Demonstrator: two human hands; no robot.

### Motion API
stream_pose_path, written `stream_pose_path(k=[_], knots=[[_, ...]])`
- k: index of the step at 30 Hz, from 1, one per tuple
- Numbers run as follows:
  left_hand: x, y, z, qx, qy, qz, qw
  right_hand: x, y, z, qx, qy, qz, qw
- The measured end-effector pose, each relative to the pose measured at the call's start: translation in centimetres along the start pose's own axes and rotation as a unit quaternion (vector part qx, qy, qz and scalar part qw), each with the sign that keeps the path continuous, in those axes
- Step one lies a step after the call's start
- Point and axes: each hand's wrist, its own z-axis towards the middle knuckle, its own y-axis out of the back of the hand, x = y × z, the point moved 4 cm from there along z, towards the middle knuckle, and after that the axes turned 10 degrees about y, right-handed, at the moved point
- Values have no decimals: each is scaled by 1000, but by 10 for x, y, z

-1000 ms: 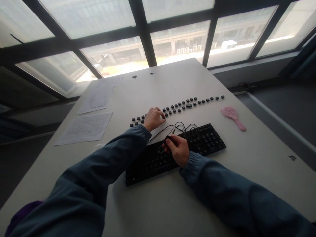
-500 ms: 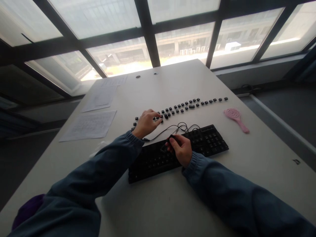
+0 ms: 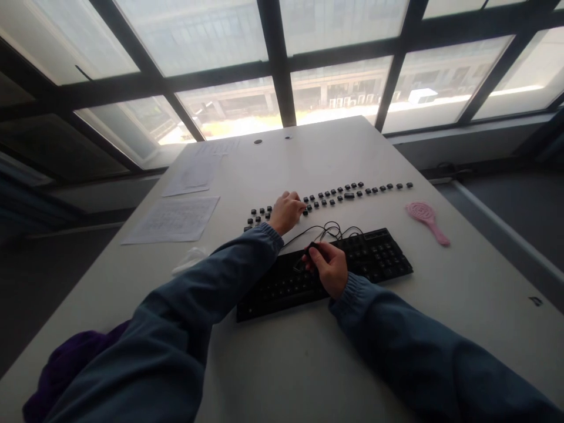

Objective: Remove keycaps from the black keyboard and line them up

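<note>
A black keyboard (image 3: 374,255) lies on the white table (image 3: 308,364), its cable (image 3: 330,228) coiled just behind it. Beyond it, several loose black keycaps (image 3: 348,192) run in a long row. My left hand (image 3: 286,211) rests on that row near its left part, fingers curled down over the keycaps; what they pinch is hidden. My right hand (image 3: 328,267) hovers over the middle of the keyboard, closed around a small black tool (image 3: 311,249) with a wire loop pointing at the keys.
A pink hairbrush (image 3: 426,220) lies right of the keyboard. Printed sheets (image 3: 176,218) sit at the table's left, more paper (image 3: 198,175) farther back. A crumpled clear wrapper (image 3: 189,259) is beside my left sleeve. Purple cloth (image 3: 74,364) shows bottom left. Windows stand behind the table.
My left hand drew back left along the keycap row, then moved right again. My right hand stayed over the keyboard with the tool. The camera tilted slightly.
</note>
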Motion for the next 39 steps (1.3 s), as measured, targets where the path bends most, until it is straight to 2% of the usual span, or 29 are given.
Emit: stream_pose_path(k=[6, 19, 34, 39], knots=[[-2, -8, 4, 9, -2, 4, 1000, -1, 0, 1, 5, -5, 10, 1000], [2, -11, 2, 66, -16, -22, 997, -1, 0, 2, 11, -7, 14, 1000], [6, -2, 1, 67, -7, -30, 997, -2, 0, 1, 13, -9, -2, 1000], [9, 11, 2, 49, 9, -40, 998, -3, 1, 1, 12, -7, -3, 1000]])
